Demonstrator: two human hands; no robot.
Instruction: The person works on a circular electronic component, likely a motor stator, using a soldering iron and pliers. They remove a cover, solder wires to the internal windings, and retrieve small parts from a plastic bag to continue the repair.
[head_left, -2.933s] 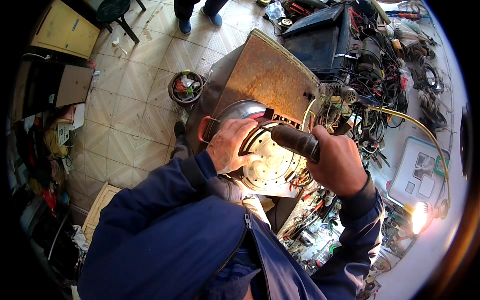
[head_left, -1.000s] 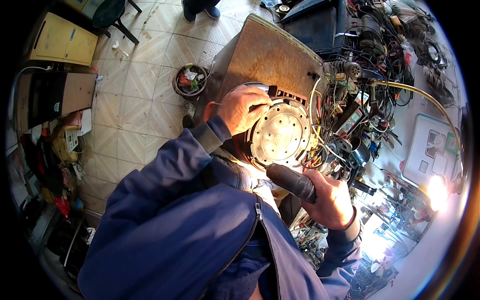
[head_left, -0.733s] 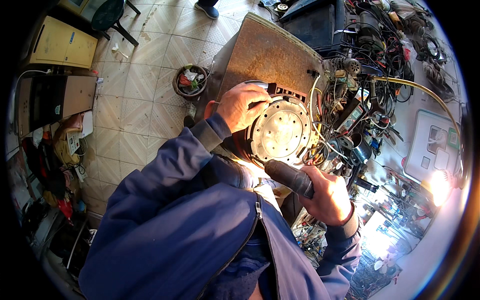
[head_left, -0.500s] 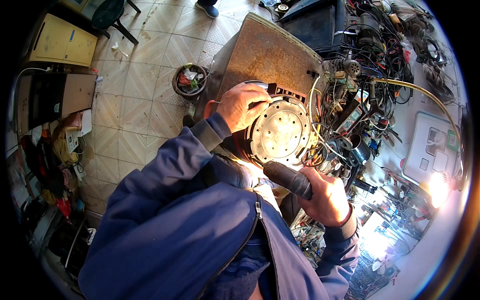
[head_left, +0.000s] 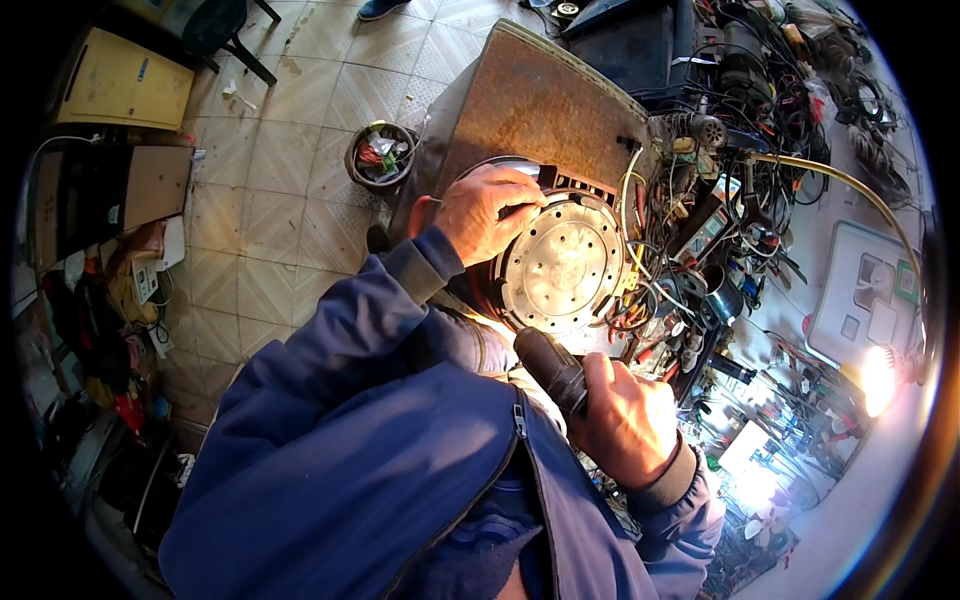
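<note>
A round metal plate [head_left: 567, 275] with a pattern of holes lies on a pot-like appliance [head_left: 480, 290], whose red handle and shiny rim show partly behind my left hand [head_left: 487, 215]. That hand is curled with bunched fingers at the plate's upper-left rim; what is between the fingertips is hidden. A slotted dark piece [head_left: 578, 185] sits just above the plate. Below it, my right hand [head_left: 625, 420] is closed round a thick dark cylindrical tool [head_left: 548, 365], its front end just beside the plate's lower edge.
The appliance rests by a rusty metal top [head_left: 540, 90]. Tangled cables and tools [head_left: 730, 230] crowd the right side. A lit bulb [head_left: 880, 382] is at the far right. A bin [head_left: 380, 155] and stool [head_left: 225, 30] stand on the floor; someone's shoe [head_left: 375, 8] shows at the top.
My right hand and tool have come down from over the plate to below its lower edge. My left hand has shifted up, fingers now bunched. The other person's legs have mostly left the view.
</note>
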